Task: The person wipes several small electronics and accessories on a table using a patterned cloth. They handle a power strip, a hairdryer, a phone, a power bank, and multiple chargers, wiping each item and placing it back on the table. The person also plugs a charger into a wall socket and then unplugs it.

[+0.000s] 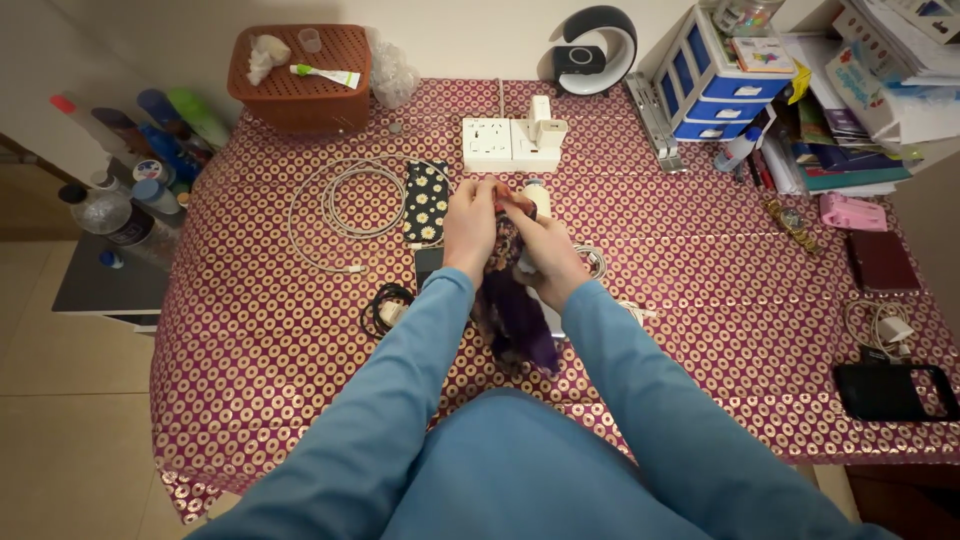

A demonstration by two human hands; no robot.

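Note:
Both my hands meet over the middle of a table covered in a maroon cloth with gold rings (270, 330). My left hand (470, 228) and my right hand (545, 250) both grip the top of a dark purple fabric pouch (512, 318) that hangs down between my blue sleeves. A small white object (538, 192) shows just past my fingers. A black daisy-print phone case (427, 200) lies directly left of my left hand, and a black cable (383, 305) sits by my left forearm.
A coiled white cable (340, 205) lies left of centre. A white power strip (510, 142) sits at the back, a brown basket (300, 75) back left, blue drawers (715, 85) back right. A black phone (895, 392) and a white charger (880, 325) lie at the right edge. Bottles (130, 170) stand on a side shelf.

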